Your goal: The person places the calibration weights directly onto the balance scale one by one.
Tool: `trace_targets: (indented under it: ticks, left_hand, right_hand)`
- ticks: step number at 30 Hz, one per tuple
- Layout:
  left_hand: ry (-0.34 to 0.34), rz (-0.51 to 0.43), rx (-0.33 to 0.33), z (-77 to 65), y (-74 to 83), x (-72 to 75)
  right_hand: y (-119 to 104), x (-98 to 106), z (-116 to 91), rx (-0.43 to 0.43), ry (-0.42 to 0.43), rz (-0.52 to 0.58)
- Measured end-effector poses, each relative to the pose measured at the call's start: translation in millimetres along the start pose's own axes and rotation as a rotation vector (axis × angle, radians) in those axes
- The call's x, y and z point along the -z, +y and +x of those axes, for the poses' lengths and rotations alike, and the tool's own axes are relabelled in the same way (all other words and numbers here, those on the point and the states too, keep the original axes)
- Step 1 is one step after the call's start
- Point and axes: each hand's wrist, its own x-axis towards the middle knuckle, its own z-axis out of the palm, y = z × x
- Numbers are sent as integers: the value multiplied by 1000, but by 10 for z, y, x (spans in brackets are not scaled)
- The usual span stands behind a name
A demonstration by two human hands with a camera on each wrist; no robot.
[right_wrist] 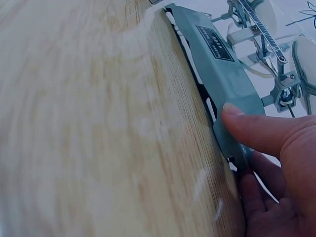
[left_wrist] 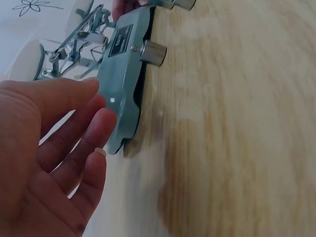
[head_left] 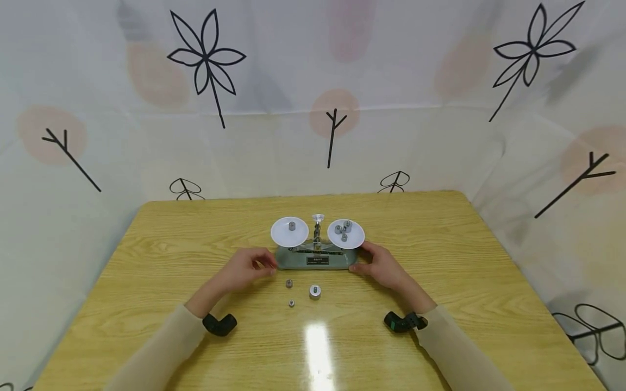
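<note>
A green two-pan balance scale (head_left: 293,260) stands on the table. Its left pan (head_left: 281,236) carries one metal weight (head_left: 292,226), and its right pan (head_left: 356,239) holds several metal weights (head_left: 348,224). My right hand (head_left: 385,267) grips the right end of the scale's base (right_wrist: 217,79), thumb on the front face and fingers round the end. At the opposite end, my left hand (head_left: 248,267) has loosely bent fingers (left_wrist: 101,126) right at the base, with nothing between them.
In front of the scale sit a larger metal weight (head_left: 315,292) and two smaller weights, one nearer the base (head_left: 289,283) and a tiny one (head_left: 291,303). The wooden table (head_left: 195,228) ends at a patterned cloth backdrop (head_left: 274,152). Each wrist wears a black camera (head_left: 220,325).
</note>
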Motion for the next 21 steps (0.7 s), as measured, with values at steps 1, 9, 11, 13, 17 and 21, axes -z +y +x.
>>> trace_targets:
  ticks: [1,9,11,13,17,21]
  left_hand:
    - [-3,-6,-3,4,1,-22]
    - [-33,-76,-13,-15,42,-187]
    - [-35,-95,-13,-19,55,-222]
    - [-37,-103,-17,-19,67,-252]
    - [-42,-99,-43,-11,92,-302]
    - [-46,-98,-56,-7,112,-341]
  right_hand:
    - [0,1,-1,1,2,-4]
    - [-23,11,-13,0,-5,-5]
    - [-18,8,-9,-2,-5,-3]
    - [-15,7,-7,-2,-5,1]
    - [-19,6,-9,-1,-4,7]
    - [-22,5,-14,1,-4,9]
